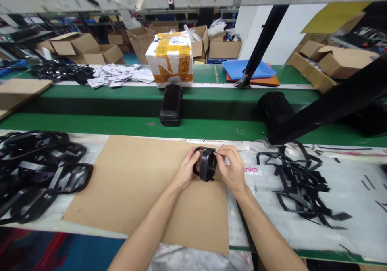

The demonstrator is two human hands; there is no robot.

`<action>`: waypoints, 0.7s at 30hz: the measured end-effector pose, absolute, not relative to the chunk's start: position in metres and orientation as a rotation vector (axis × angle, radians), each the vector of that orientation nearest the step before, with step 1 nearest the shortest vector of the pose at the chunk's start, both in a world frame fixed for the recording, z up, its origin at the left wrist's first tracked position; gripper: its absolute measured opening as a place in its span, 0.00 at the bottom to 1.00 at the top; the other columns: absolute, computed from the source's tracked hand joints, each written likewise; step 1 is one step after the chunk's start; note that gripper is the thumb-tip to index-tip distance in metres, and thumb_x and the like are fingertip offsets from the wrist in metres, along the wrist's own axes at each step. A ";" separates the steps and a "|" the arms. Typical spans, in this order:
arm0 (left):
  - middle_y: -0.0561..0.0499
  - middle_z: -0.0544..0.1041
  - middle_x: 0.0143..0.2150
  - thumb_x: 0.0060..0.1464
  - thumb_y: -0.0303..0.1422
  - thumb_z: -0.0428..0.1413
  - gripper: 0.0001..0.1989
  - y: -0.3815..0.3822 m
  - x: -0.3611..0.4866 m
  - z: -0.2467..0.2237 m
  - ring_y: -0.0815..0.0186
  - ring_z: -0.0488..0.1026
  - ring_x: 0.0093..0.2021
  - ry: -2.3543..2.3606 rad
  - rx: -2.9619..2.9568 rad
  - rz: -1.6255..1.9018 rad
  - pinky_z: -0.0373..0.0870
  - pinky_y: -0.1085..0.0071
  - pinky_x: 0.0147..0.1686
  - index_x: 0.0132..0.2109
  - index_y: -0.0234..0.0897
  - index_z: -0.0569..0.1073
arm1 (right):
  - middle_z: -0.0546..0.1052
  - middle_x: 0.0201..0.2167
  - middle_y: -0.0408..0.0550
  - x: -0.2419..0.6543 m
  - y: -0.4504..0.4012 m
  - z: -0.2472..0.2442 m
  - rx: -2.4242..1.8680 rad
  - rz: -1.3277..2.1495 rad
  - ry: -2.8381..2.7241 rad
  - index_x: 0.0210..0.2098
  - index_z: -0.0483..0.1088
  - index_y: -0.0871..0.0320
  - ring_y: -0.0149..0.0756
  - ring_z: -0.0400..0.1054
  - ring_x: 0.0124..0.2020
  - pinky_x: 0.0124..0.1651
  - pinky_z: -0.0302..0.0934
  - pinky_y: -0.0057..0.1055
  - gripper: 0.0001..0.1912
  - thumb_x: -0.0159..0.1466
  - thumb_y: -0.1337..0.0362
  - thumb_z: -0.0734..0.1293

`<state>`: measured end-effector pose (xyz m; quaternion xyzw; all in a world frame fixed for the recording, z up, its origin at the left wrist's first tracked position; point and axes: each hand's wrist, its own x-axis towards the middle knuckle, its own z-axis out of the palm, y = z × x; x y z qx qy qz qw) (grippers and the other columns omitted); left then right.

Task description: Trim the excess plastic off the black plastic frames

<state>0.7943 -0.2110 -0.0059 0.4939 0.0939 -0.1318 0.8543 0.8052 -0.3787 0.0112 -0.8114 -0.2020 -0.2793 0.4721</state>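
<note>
A black curved plastic part (207,165) is held between both hands above the cardboard sheet (136,182). My left hand (188,169) wraps its fingers and thumb round the part's left side. On its upper right edge, my right hand (232,167) pinches with thumb and forefinger. Black frame-like parts (72,177) are heaped left of the cardboard. To the right, thin black strips (302,182) lie tangled on the white table covering.
Beyond the work surface runs a green conveyor (130,121) with a black item (171,105) on it. A taped white box (172,59) stands behind. At right, a dark slanted post (326,97) crosses the view, near blue trays (248,68).
</note>
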 end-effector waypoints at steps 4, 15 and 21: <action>0.51 0.78 0.42 0.59 0.52 0.60 0.22 -0.211 0.795 -0.012 0.65 0.75 0.39 0.184 1.133 -0.179 0.71 0.72 0.38 0.49 0.39 0.73 | 0.74 0.38 0.49 0.805 -0.380 0.012 -2.010 -0.686 -0.512 0.39 0.72 0.53 0.39 0.71 0.39 0.42 0.70 0.38 0.08 0.72 0.71 0.64; 0.49 0.79 0.41 0.62 0.56 0.55 0.24 -0.213 0.790 -0.014 0.63 0.75 0.37 0.165 1.341 -0.006 0.70 0.70 0.36 0.52 0.41 0.72 | 0.76 0.40 0.49 0.806 -0.383 0.011 -2.007 -0.609 -0.545 0.40 0.72 0.53 0.38 0.73 0.39 0.40 0.71 0.36 0.07 0.72 0.70 0.64; 0.54 0.77 0.34 0.53 0.52 0.65 0.24 -0.212 0.793 -0.011 0.67 0.72 0.31 0.281 1.059 -0.217 0.69 0.71 0.33 0.47 0.39 0.74 | 0.77 0.40 0.49 0.804 -0.377 0.014 -1.970 -0.655 -0.453 0.43 0.73 0.53 0.39 0.73 0.39 0.39 0.71 0.37 0.04 0.71 0.68 0.67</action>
